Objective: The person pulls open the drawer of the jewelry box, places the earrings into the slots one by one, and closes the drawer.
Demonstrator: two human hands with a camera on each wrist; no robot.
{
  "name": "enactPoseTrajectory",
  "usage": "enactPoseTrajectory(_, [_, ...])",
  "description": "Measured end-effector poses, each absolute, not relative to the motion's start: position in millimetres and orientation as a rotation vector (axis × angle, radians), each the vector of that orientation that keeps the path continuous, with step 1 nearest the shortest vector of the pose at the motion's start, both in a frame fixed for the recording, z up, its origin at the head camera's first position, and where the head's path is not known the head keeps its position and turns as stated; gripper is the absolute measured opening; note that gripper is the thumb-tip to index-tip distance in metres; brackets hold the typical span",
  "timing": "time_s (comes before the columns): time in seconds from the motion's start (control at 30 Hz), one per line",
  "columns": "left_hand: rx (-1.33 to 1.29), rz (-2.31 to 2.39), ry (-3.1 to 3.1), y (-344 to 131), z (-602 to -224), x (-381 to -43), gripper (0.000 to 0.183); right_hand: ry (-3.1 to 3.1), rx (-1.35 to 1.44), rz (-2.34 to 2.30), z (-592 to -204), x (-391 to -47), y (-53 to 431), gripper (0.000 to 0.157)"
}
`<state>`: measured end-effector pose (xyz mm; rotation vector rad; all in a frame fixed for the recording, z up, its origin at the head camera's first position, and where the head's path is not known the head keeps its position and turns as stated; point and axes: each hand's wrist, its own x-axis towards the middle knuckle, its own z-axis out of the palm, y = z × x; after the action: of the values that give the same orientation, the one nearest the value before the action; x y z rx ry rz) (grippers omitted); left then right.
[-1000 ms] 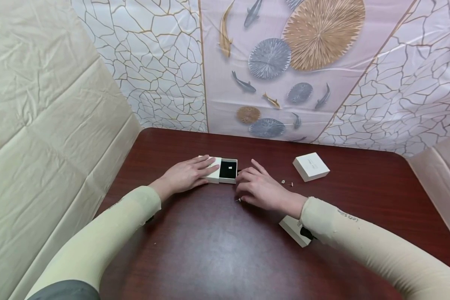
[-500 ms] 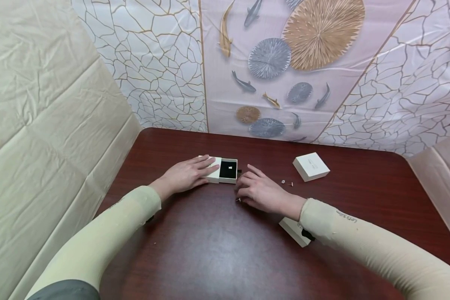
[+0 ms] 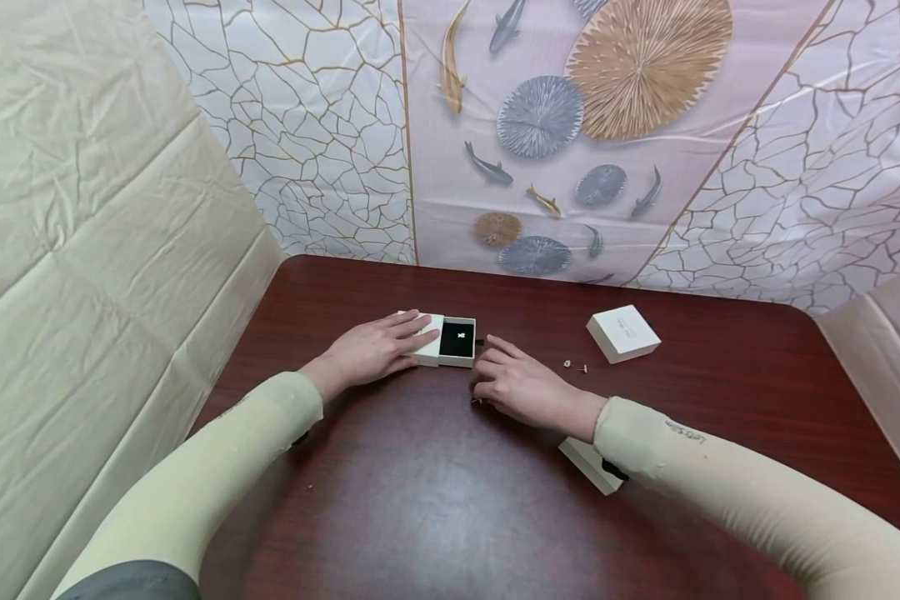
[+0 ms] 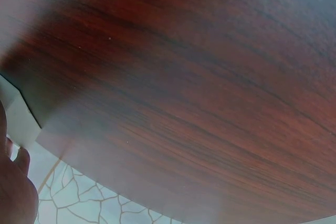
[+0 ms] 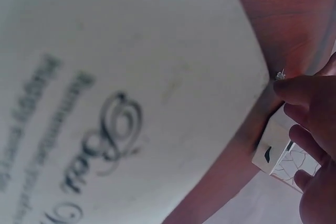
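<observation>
A white sliding jewellery box (image 3: 429, 361) lies left of centre on the table, its drawer (image 3: 458, 362) pulled partly out to the right. Inside the drawer is a black pad (image 3: 453, 346) bearing a small shiny piece (image 3: 461, 335). My left hand (image 3: 371, 348) rests across the box's sleeve with its fingers extended. Just right of the drawer, my right hand (image 3: 521, 385) pinches a small sparkling stud earring (image 5: 280, 76) between thumb and finger. The drawer's black pull tab (image 5: 268, 154) shows in the right wrist view. In the left wrist view only the box corner (image 4: 23, 121) and some fingers appear.
Two small stud-like pieces (image 3: 567, 363) lie right of my right hand, near a closed white box (image 3: 622, 333). Another white printed box (image 3: 591, 463) lies partly under my right wrist. Patterned cloth (image 3: 330, 150) hangs behind the dark wooden table (image 3: 420, 517).
My right hand has turned slightly, and its raised index finger has lowered towards the drawer's tab. The earring has shifted slightly left with it. My left hand and the box have stayed still.
</observation>
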<state>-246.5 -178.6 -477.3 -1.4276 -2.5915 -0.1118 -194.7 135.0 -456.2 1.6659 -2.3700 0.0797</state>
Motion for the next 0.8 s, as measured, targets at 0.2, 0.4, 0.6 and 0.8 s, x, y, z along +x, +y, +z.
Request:
enactPoseTrajectory(0.2, [-1.429, -0.1, -2.599, -178.4, -477.8, -247.0, 0.055, -2.359, 1.656, 0.057, -458.5, -195.1, 133.5, 0.015])
enactPoseTrajectory(0.4, [-1.422, -0.1, -2.608, -178.6, -476.2, -245.9, 0.056, -2.356, 1.657, 0.06, -460.4, -196.0, 133.7, 0.012])
enactPoseTrajectory(0.6, [-1.42, -0.116, -2.606, -178.6, -476.7, -246.2, 0.055, -2.35, 1.664, 0.102, -463.1, -195.7, 131.1, 0.016])
enactPoseTrajectory(0.8, [-1.408, -0.13, -2.628, -178.9, -477.4, -246.1, 0.056, -2.354, 1.67, 0.114, -462.9, -193.0, 127.6, 0.019])
